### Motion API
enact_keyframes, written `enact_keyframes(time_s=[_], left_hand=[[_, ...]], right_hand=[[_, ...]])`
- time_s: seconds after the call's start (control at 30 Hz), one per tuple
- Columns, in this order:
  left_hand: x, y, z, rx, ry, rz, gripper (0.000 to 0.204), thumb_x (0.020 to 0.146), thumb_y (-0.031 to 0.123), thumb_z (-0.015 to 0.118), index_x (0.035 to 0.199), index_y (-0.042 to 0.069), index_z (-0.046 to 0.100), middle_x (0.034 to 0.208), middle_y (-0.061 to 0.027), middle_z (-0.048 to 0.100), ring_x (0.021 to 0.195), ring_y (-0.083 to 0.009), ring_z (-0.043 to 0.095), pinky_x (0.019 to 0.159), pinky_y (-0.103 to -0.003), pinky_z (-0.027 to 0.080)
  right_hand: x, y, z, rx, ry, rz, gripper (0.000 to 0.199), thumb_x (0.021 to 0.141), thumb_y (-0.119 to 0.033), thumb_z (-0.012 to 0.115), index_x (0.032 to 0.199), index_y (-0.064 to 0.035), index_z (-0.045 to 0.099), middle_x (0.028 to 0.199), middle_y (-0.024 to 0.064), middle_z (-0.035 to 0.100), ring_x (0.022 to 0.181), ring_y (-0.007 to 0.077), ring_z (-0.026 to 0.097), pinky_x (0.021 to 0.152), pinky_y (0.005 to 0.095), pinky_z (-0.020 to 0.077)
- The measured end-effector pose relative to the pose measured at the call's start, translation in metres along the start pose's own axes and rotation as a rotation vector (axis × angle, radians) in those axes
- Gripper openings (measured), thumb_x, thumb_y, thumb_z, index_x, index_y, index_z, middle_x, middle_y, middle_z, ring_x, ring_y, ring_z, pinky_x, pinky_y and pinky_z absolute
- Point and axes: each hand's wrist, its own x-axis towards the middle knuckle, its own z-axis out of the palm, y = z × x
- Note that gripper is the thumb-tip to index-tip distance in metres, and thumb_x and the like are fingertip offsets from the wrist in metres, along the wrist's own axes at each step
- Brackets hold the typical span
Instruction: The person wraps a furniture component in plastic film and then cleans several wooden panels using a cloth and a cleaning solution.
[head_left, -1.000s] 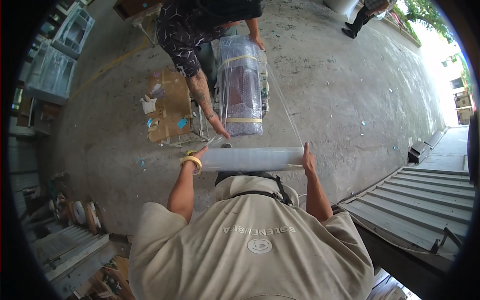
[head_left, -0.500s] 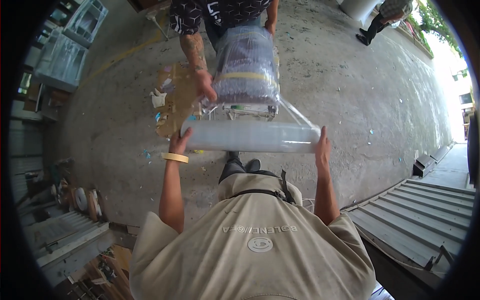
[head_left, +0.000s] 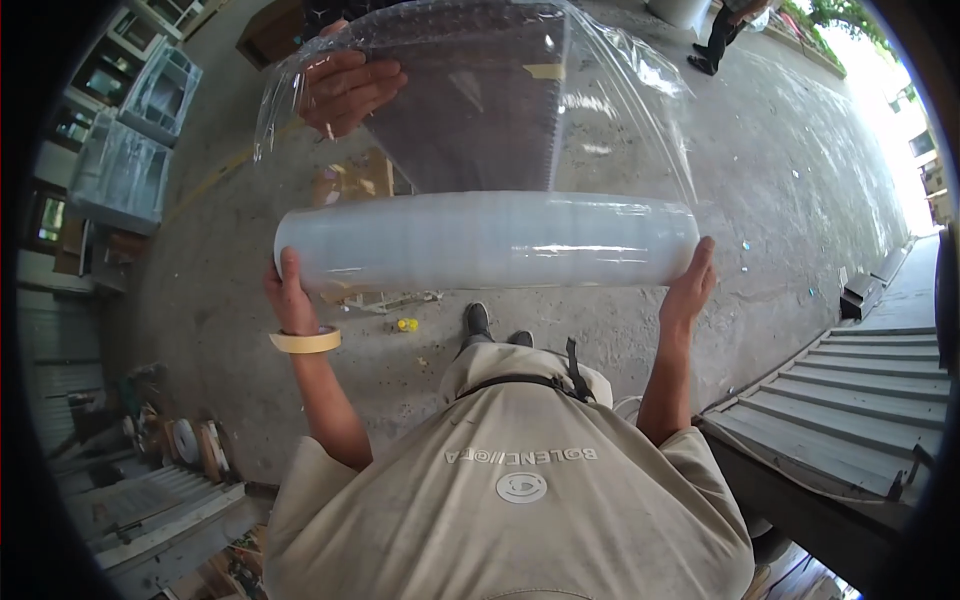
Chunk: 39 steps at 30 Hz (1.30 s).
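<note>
A wide roll of clear stretch film (head_left: 480, 238) lies crosswise in front of me, held at both ends. My left hand (head_left: 290, 295) grips its left end, thumb up; a roll of yellowish tape (head_left: 305, 341) circles that wrist like a bracelet. At the right end my right hand (head_left: 690, 285) is closed on the roll. Film stretches from the roll up over a dark, flat-sided item (head_left: 470, 115) with a strip of yellow tape on it. Behind the film a co-worker's hand (head_left: 345, 90) is at the item's left side. The item's far end is cut off.
Wrapped furniture (head_left: 120, 170) stands at the far left. A flattened cardboard sheet (head_left: 355, 178) lies on the concrete floor, with a yellow scrap (head_left: 407, 325) nearer me. To the right are corrugated metal sheets (head_left: 830, 400). Another person (head_left: 715, 40) stands at the far right.
The film roll and both my hands have come up closer to the view, my hands wider apart. The dark item has risen and tilted, its far end leaving view. The co-worker's hand rose with it.
</note>
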Motion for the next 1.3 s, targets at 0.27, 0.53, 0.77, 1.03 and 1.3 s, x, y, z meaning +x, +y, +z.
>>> enact_keyframes(time_s=[0.27,0.53,0.77,1.03,1.3], left_hand=[[-0.019,-0.086,-0.022,0.490,-0.022,-0.249,0.050,0.087,0.044,0.062,0.097,-0.005,0.064,0.085,-0.0101,0.065,0.080,-0.0132,0.055,0.073,-0.029,0.045],[-0.044,-0.126,-0.016,0.577,0.001,-0.260,0.053,0.088,0.047,0.058,0.090,-0.006,0.063,0.079,-0.0090,0.064,0.073,-0.0136,0.054,0.067,-0.032,0.045],[-0.044,-0.196,-0.017,0.790,-0.124,-0.426,0.068,0.084,0.059,0.052,0.101,-0.006,0.063,0.097,-0.0267,0.064,0.095,-0.0394,0.061,0.081,-0.040,0.045],[-0.022,-0.258,-0.004,1.026,-0.343,-0.650,0.072,0.081,0.066,0.049,0.120,0.006,0.060,0.119,-0.0268,0.057,0.117,-0.0411,0.050,0.096,-0.043,0.040],[-0.042,-0.317,-0.052,1.135,-0.371,-0.767,0.089,0.075,0.074,0.050,0.108,-0.008,0.062,0.111,-0.0321,0.058,0.112,-0.0417,0.053,0.094,-0.044,0.041]], right_hand=[[-0.037,0.067,-0.004,-0.242,-0.139,0.204,0.050,0.099,-0.040,0.042,0.086,0.0030,0.063,0.073,0.0003,0.058,0.072,0.0086,0.048,0.064,0.0272,0.0405],[-0.048,0.136,-0.007,-0.337,-0.190,0.286,0.051,0.098,-0.041,0.043,0.085,0.0040,0.063,0.069,0.0030,0.059,0.068,0.0100,0.050,0.061,0.0298,0.0415],[-0.062,0.162,-0.007,-0.666,-0.193,0.265,0.056,0.094,-0.048,0.047,0.077,0.0037,0.059,0.063,0.0113,0.055,0.062,0.0167,0.050,0.056,0.0368,0.0404],[-0.083,0.233,-0.011,-0.810,-0.340,0.550,0.065,0.092,-0.057,0.040,0.088,0.0040,0.061,0.085,0.0288,0.061,0.084,0.0426,0.060,0.075,0.0472,0.0437],[-0.111,0.318,0.008,-0.952,-0.467,0.671,0.077,0.087,-0.067,0.038,0.090,0.0052,0.065,0.090,0.0312,0.062,0.093,0.0450,0.060,0.081,0.0476,0.0448]])
